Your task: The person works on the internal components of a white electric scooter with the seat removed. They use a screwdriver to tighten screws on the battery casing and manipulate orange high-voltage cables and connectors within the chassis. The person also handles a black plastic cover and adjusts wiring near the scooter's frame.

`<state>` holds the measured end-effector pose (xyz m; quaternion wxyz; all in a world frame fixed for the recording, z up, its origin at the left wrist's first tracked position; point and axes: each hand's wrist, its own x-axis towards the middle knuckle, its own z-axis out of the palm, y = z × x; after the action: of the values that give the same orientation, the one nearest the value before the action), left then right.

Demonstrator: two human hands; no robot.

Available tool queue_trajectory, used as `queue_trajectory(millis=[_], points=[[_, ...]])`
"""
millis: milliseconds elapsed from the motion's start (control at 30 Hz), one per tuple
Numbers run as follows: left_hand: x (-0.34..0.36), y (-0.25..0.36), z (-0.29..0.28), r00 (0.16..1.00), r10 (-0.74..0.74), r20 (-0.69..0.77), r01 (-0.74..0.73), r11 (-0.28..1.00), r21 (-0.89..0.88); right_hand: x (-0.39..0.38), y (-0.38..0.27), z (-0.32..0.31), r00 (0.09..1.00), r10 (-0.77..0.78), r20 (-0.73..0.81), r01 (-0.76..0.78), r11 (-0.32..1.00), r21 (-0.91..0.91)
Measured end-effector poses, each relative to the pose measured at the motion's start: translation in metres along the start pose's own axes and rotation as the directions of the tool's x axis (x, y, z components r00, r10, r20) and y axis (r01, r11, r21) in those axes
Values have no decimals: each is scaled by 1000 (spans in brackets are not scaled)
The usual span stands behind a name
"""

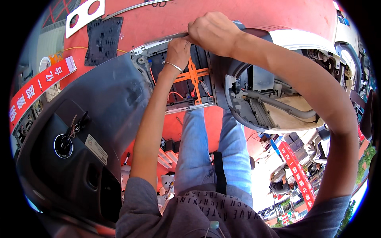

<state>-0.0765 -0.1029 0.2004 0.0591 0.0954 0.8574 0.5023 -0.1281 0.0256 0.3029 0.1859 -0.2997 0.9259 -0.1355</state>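
Note:
Both hands meet at the far edge of an open battery compartment [158, 61] in the floor of a scooter. My left hand [178, 51], a metal bangle on its wrist, is closed over the compartment's far side. Just right of it and touching or nearly touching, my right hand [214, 33] is curled into a fist, its knuckles up. What either hand holds is hidden by the fingers. Below the hands, an orange cross-shaped strap [193, 75] lies over dark battery blocks [158, 71], with thin red and orange wires beside it.
At left rises the scooter's dark front panel [115, 83], keys [73, 129] in its ignition. To the right, the body under the seat [270, 107] is open. A black ribbed plastic cover [104, 41] and a white board with round holes [85, 16] lie on the red floor beyond.

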Motion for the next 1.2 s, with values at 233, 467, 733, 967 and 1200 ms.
queue_trajectory(millis=[233,467,733,967,1200], points=[[-2,5,-7,985,127,120,-162,918,361,-12,-18,-8,966,182,185,-252,828,501],[3,-8,-1,998,-1,67,-13,978,208,-13,14,-5,980,-195,-49,186,973,-138],[-13,1,-6,988,-154,-6,133,871,-472,-10,-38,7,750,235,618,-475,-459,751],[-54,34,-25,955,-286,81,228,533,-815,-4,-2,8,900,345,268,-428,572,700],[-42,39,-16,948,-316,31,144,341,-929,9,6,-16,861,-173,-478,24,953,-302]])
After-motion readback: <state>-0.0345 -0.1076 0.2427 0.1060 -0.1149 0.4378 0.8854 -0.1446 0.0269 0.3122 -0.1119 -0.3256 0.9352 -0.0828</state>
